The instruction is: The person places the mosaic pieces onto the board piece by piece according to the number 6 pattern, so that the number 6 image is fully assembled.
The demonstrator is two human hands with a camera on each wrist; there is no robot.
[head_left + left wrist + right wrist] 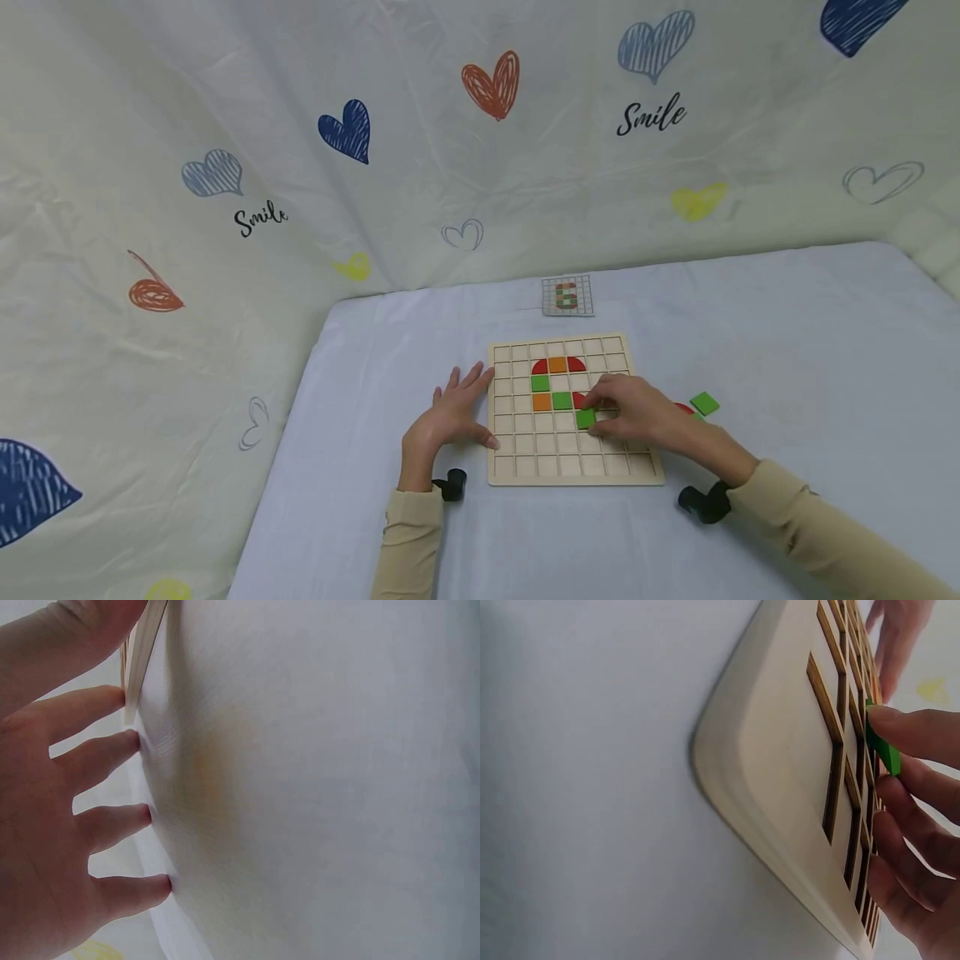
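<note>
A wooden grid board [525, 467] lies flat on the white cloth. In its cells sit a row of a red rounded piece [540, 367], an orange square [557, 365] and another red piece, with green and orange squares below. My right hand [633, 408] pinches a green square tile [585, 419] between thumb and fingers, over a cell just below a partly covered red piece [578, 401]. In the right wrist view the green tile [883, 742] tilts against the grid. My left hand [448, 417], fingers spread, rests along the board's left edge, its thumb at the rim.
Behind the board lies a small card [567, 297] printed with a grid and a coloured pattern. Right of the board, partly behind the right forearm, are a loose green tile [705, 403] and a red piece [683, 407]. A heart-printed curtain [420, 192] hangs behind the table.
</note>
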